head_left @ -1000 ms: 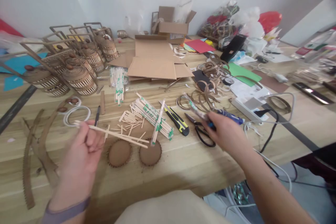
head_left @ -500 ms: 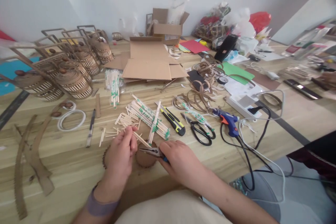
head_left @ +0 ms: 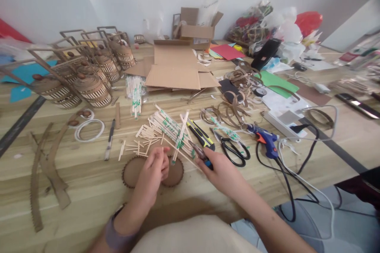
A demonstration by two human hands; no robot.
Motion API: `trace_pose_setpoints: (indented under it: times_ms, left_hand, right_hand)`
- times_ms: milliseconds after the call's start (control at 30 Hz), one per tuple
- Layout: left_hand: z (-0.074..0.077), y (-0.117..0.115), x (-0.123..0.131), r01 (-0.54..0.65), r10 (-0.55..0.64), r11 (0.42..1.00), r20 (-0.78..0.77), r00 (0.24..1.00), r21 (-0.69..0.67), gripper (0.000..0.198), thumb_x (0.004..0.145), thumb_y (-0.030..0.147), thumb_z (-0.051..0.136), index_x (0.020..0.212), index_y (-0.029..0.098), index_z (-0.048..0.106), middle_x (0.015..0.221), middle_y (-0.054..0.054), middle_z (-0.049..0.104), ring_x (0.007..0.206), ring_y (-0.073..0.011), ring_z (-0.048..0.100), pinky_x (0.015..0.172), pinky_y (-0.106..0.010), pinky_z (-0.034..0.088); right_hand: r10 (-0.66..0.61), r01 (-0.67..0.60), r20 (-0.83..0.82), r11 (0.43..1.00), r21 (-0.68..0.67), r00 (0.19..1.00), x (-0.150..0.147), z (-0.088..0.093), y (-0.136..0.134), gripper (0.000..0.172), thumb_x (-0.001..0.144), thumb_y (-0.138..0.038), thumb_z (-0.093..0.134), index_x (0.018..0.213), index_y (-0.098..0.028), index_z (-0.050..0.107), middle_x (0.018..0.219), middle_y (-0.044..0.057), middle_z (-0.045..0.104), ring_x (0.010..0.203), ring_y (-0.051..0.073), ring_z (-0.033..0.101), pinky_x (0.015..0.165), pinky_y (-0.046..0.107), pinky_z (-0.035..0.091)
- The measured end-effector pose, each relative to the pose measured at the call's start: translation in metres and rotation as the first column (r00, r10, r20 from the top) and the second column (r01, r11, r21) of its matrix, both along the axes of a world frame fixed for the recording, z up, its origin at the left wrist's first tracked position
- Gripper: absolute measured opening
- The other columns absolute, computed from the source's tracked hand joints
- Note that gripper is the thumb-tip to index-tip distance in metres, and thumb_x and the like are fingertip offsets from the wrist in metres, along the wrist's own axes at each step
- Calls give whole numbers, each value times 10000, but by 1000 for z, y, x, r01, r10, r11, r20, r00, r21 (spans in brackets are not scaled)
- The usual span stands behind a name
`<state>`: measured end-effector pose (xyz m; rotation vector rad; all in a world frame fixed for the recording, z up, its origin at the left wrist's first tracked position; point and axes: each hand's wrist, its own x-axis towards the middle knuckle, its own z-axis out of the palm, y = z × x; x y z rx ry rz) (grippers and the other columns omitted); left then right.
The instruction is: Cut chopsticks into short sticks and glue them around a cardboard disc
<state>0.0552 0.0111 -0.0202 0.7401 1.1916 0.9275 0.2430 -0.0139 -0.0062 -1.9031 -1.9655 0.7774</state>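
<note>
My right hand (head_left: 221,168) grips pliers (head_left: 199,151) with blue handles, their jaws pointing up and left over the bundled sticks. A long thin wooden stick (head_left: 182,153) slants from near my left fingertips to beneath my right hand; which hand holds it, I cannot tell. My left hand (head_left: 156,166) has its fingers curled together over the table, and anything in them is hidden. Under it lie two round brown cardboard discs with notched rims, a left disc (head_left: 133,172) and a right disc (head_left: 175,172). Short cut sticks (head_left: 145,132) are heaped just beyond my left hand.
Paper-wrapped sticks (head_left: 169,124), a yellow-black utility knife (head_left: 202,134), black scissors (head_left: 234,152) and a blue glue gun (head_left: 267,140) with trailing cords lie ahead and right. Woven lidded baskets (head_left: 92,89) stand at left. Flat cardboard (head_left: 173,75) and curled brown strips (head_left: 234,99) lie farther back.
My right hand with the pliers has moved up and right, away from my left hand. The pliers no longer sit at the stick end beside my left fingers. The view has shifted slightly.
</note>
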Motion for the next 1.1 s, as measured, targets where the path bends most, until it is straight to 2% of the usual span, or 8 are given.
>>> trace_pose_setpoints:
  times_ms: [133,233,400,500,667,833,967,1100]
  left_hand:
    - [3,-10,3,208,-207,978,31,978,-33,458,730,606,620,794,155,572,549,85,357,458,-59,309,445,-195,216]
    - [4,-12,5,304,-304,953,-12,953,10,395,782,543,601,740,151,592,568,46,447,522,-87,361,498,-221,262]
    - [2,-10,1,395,-395,918,-24,918,0,438,779,580,607,828,148,656,668,-18,612,619,-127,437,601,-249,329]
    - [1,-11,0,429,-428,903,-53,902,8,444,782,581,607,810,144,681,656,-33,644,615,-132,424,606,-251,325]
    - [-4,-10,0,375,-376,926,12,927,31,443,761,579,631,702,141,665,603,-5,604,553,-106,387,554,-235,304]
    - [-7,-5,-2,186,-183,982,86,979,-38,406,728,550,686,813,155,644,696,-13,649,620,-138,540,607,-248,395]
    - [-5,-6,1,181,-159,978,196,968,-100,403,693,530,725,796,152,632,696,-12,658,565,-116,538,552,-229,402]
    - [-2,-9,4,195,-168,976,239,956,-95,362,678,488,756,738,155,628,684,-12,663,607,-123,567,596,-227,434]
  right_hand:
    - [-14,7,-354,1000,-21,935,-4,16,8,224,880,-368,469,715,-217,479,647,-23,524,622,148,491,591,250,376]
    - [-52,16,-517,997,-73,854,-11,22,12,218,862,-384,502,723,-216,508,625,-41,513,575,129,465,562,238,373]
    - [-54,16,-583,997,-70,811,-23,14,17,205,833,-374,523,719,-203,513,658,-30,530,604,125,464,581,242,379]
    - [-60,7,-601,996,-90,797,-28,7,18,195,816,-372,536,728,-202,501,657,-34,498,630,130,460,605,250,396]
    - [-93,4,-634,990,-139,768,-34,-3,16,211,827,-407,525,851,-198,525,674,-32,516,591,130,477,563,254,416]
    - [-31,35,-486,999,0,874,-34,-8,10,362,736,-364,702,1019,-187,563,798,-1,572,735,176,557,688,301,456]
    - [86,-27,-391,988,153,916,-36,-13,5,444,685,-186,740,1082,-205,542,1003,55,598,952,228,571,835,360,463]
    - [102,-23,-358,976,218,928,-39,-18,5,429,702,-137,693,1086,-202,514,1015,77,593,955,238,570,826,382,472]
